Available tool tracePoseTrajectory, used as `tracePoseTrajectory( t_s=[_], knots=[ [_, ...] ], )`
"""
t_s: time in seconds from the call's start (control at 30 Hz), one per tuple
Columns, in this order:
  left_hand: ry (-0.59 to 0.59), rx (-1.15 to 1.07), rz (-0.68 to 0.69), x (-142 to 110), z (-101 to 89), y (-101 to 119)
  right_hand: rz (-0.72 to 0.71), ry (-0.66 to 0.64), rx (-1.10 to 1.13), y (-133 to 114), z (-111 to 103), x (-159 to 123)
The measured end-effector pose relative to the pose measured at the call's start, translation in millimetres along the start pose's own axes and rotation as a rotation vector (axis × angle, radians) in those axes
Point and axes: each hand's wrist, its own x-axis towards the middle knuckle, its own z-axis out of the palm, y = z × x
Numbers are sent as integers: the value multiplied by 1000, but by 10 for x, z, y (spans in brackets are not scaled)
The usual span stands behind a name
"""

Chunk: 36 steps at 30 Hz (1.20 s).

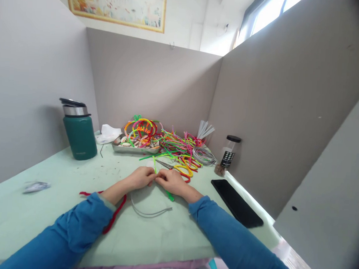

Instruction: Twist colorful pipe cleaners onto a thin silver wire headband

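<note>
My left hand (141, 176) and my right hand (171, 181) meet at the fingertips over the middle of the table, both closed in a pinch. From between them a thin yellow-green pipe cleaner (154, 164) sticks up. A bright green fuzzy end (170, 196) shows below my right hand; whether it belongs to the same piece is hidden. A bent grey wire (151, 215) lies in front of my left hand. Under my left wrist runs a red pipe cleaner (114, 218). Scissors (166, 164) with yellow and red handles lie just beyond my right hand.
A metal tray (136, 150) of small pieces and colourful hoops stands at the back, beside a heap of pipe cleaners (179, 144) and coiled grey wire (205, 156). A green bottle (80, 135) is left; a clear jar (227, 155) and black phone (236, 201) are right. Partitions enclose the table.
</note>
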Motion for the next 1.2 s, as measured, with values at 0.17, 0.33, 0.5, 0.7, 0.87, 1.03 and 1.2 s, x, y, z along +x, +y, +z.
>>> tracePoseTrajectory(
  t_s=[0.17,0.33,0.5,0.7,0.87,1.03,1.2],
  knots=[
    [-4,-2,-19,-9,-3,17,-5,3,-4,6,1,-3],
    [-2,6,-15,-5,-2,13,-6,9,-11,9,8,-3],
    [-1,-1,-12,0,-2,7,-2,-2,-4,8,9,2],
    [-3,4,-11,-14,-14,32,8,-6,-4,13,8,4],
    [-1,8,-6,-17,-17,30,9,-8,-9,8,5,4],
    [-3,6,0,-8,-9,12,12,-9,-11,2,2,8],
    [-5,3,-7,-12,-12,25,13,-13,-10,-9,-8,1]
  ],
)
